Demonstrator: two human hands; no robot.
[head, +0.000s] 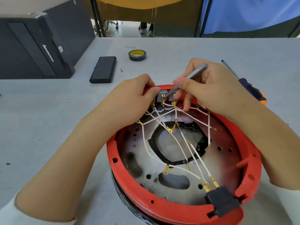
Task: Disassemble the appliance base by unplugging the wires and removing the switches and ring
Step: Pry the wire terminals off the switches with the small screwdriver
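The round appliance base with its red ring [170, 207] lies open side up on the table in front of me. White wires [193, 153] with gold terminals cross its metal floor to a black connector block [222, 202] at the near rim. Grey switches [159, 99] sit at the far rim. My left hand [129, 101] grips the far rim beside the switches. My right hand [212, 88] holds metal tweezers [191, 75], whose tip touches a gold terminal on a switch.
A screwdriver with a blue and orange handle [250, 88] lies right of my right hand. A roll of black tape [137, 55], a black power bank [103, 69] and a black computer case [32, 49] stand at the back left.
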